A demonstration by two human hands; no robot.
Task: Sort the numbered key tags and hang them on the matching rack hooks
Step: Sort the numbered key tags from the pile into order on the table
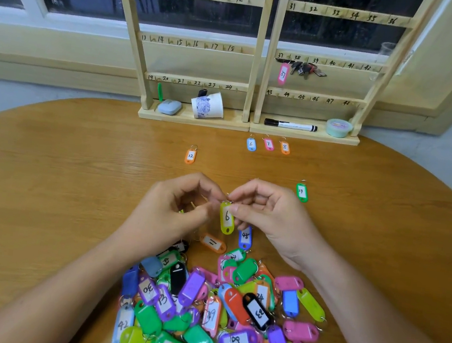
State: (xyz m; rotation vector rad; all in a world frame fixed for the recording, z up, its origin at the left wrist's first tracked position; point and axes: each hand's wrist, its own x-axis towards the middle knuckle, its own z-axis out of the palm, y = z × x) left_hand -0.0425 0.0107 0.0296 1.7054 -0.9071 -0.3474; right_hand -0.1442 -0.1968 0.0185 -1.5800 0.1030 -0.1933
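A yellow-green tag (226,220) hangs above the table, marked with a digit that reads as 6 or 9. My right hand (267,215) pinches its top edge near the ring. My left hand (178,208) has curled fingers pinching at the ring side; something yellowish shows inside its palm. A heap of coloured tags (220,309) lies below my hands. Single tags lie further out: orange 12 (190,156), blue 6 (251,144), pink 7 (269,144), orange 8 (285,147), green (301,192). The wooden rack (260,54) stands behind with pink tag 37 (283,74) hung.
On the rack base lie a tipped paper cup (207,105), a blue-grey case (169,107), a black marker (290,125) and a small green tub (338,127). A bunch of metal keys (307,68) hangs near hook 38. The round wooden table (78,171) curves away at both sides.
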